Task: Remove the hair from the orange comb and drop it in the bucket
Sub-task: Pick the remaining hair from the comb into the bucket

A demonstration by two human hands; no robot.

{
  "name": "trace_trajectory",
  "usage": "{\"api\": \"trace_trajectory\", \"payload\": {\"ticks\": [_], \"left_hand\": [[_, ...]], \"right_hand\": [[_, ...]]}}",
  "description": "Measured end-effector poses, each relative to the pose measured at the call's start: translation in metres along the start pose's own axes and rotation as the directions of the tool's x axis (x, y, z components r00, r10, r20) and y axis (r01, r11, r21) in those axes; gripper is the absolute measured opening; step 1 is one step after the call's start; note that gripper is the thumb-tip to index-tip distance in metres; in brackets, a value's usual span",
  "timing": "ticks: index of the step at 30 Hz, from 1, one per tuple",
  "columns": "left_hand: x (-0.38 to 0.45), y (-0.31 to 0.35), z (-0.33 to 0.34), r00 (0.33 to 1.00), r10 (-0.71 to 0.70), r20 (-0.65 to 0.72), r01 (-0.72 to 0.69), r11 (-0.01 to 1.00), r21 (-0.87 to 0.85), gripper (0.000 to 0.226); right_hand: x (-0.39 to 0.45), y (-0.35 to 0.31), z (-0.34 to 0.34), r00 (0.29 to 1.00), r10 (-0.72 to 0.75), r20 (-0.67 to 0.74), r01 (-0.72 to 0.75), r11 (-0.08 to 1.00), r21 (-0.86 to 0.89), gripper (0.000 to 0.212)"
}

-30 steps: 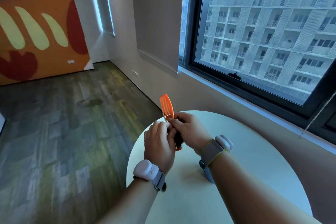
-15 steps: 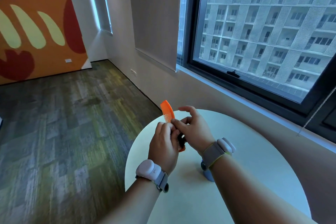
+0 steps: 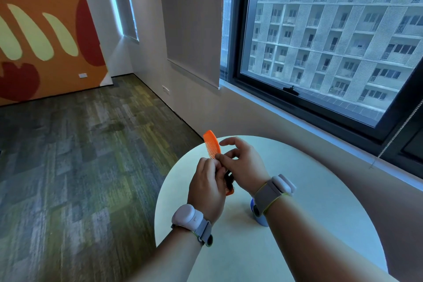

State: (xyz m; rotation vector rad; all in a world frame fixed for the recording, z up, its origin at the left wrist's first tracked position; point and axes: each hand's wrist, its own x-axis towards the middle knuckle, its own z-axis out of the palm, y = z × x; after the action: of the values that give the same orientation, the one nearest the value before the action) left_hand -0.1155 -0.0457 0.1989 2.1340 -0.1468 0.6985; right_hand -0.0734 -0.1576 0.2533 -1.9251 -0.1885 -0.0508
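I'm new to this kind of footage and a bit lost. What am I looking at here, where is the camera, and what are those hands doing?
No machine here: a person's two bare hands, filmed by a camera worn on the head, looking forward and down. Both wrists carry strapped-on devices. The left hand grips an orange comb above a round table. The right hand pinches at the comb's teeth, where a dark clump of hair sits. A small blue thing stands on the table, mostly hidden by the right wrist.

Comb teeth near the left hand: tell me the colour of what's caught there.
Black hair in the orange comb, head view.
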Motion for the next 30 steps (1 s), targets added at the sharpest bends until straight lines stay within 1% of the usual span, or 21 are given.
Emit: {"api": "trace_trajectory", "payload": {"ticks": [3, 8, 11, 20, 24, 28, 30], "left_hand": [[-0.002, -0.001, 0.001, 1.000, 0.005, 0.000, -0.005, 1.000, 0.004, 0.012], [-0.004, 0.001, 0.000, 1.000, 0.000, 0.003, 0.000, 1.000, 0.013, 0.014], [-0.006, -0.001, 0.000, 1.000, -0.001, -0.006, 0.001, 1.000, 0.019, 0.011], [-0.011, -0.008, -0.002, 0.999, -0.001, -0.036, 0.001, 1.000, 0.017, 0.016], [-0.011, -0.009, -0.008, 0.998, -0.016, -0.061, 0.016, 1.000, 0.007, 0.013], [-0.010, -0.010, -0.014, 0.996, -0.007, -0.091, 0.009, 0.999, 0.031, 0.024], [-0.010, -0.011, -0.018, 0.995, -0.004, -0.097, 0.007, 1.000, 0.028, 0.026]], "right_hand": [[0.000, 0.001, 0.000, 1.000, 0.003, 0.019, -0.003, 1.000, -0.027, 0.021], [-0.001, 0.003, 0.001, 1.000, -0.019, 0.020, 0.020, 0.998, -0.067, 0.019], [-0.002, 0.002, 0.001, 0.999, -0.025, 0.026, 0.026, 0.997, -0.071, 0.018], [-0.004, -0.002, 0.008, 0.998, -0.007, 0.065, 0.012, 0.997, -0.070, 0.017], [-0.002, -0.007, 0.014, 0.996, -0.006, 0.089, 0.012, 0.998, -0.066, 0.018], [-0.001, -0.010, 0.019, 0.995, -0.020, 0.096, 0.024, 0.999, -0.045, 0.018], [-0.001, -0.011, 0.022, 0.995, -0.033, 0.098, 0.038, 0.998, -0.052, 0.019]]}}
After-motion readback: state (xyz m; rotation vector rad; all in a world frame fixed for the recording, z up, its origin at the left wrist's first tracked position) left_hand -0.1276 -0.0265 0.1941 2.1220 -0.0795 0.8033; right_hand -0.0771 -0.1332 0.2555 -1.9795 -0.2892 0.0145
